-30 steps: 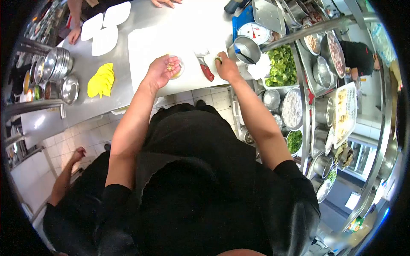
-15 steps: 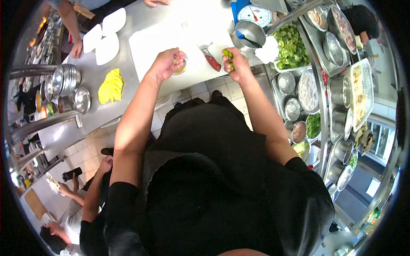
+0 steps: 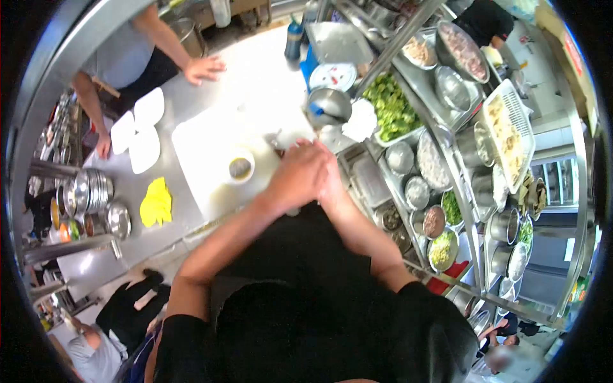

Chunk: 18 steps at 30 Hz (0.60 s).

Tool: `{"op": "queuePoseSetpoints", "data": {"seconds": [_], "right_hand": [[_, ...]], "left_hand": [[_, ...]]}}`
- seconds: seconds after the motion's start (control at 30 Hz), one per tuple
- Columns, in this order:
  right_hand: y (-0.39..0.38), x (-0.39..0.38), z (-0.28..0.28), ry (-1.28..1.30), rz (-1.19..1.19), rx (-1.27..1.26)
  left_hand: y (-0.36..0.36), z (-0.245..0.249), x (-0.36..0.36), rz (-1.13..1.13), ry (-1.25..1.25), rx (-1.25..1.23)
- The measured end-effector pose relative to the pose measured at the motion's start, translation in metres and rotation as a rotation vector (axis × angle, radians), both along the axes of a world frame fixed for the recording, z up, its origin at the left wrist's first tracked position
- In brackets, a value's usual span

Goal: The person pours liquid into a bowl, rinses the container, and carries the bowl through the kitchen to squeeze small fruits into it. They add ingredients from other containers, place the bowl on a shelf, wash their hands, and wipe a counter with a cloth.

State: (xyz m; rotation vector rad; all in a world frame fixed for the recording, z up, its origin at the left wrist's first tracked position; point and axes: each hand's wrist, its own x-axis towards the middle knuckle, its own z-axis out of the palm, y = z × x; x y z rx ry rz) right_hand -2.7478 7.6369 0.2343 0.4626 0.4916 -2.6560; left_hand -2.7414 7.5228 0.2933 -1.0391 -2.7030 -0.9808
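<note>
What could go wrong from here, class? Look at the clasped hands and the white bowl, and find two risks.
1. The left hand and right hand are together to the right of the white bowl, not over it; anything inside them, hidden from view, might fall outside it.
2. The metal pot stands just beyond the hands; a careless reach could knock it.

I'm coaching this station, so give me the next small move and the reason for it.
Probably shift the joined hands left over the small bowl before parting them. They are together near the right side of the white board, beside the bowl rather than above it, and anything between them is hidden, so loose bits could drop outside.
</note>
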Motion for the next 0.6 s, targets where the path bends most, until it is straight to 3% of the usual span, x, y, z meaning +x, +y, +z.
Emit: {"op": "queuePoseSetpoints", "data": {"seconds": [0.13, 0.2, 0.33, 0.37, 0.47, 0.6], "right_hand": [[0.051, 0.010, -0.022, 0.138, -0.183, 0.099], [0.066, 0.019, 0.000, 0.126, -0.254, -0.193], [0.092, 0.037, 0.022, -0.059, -0.503, 0.061], [0.112, 0.040, -0.002, -0.053, -0.441, 0.002], [0.149, 0.049, 0.020, -0.041, -0.477, -0.159], [0.204, 0.013, 0.077, -0.019, -0.764, -0.179]], "left_hand": [[0.031, 0.007, 0.014, -0.172, 0.229, -0.071], [0.042, 0.015, 0.019, -0.233, 0.195, -0.083], [0.072, 0.036, 0.020, -0.380, 0.211, -0.120], [0.079, 0.035, 0.020, -0.444, 0.158, -0.103], [0.094, 0.051, 0.022, -0.602, 0.258, 0.015], [0.082, 0.071, 0.011, -0.535, 0.014, 0.178]]}}
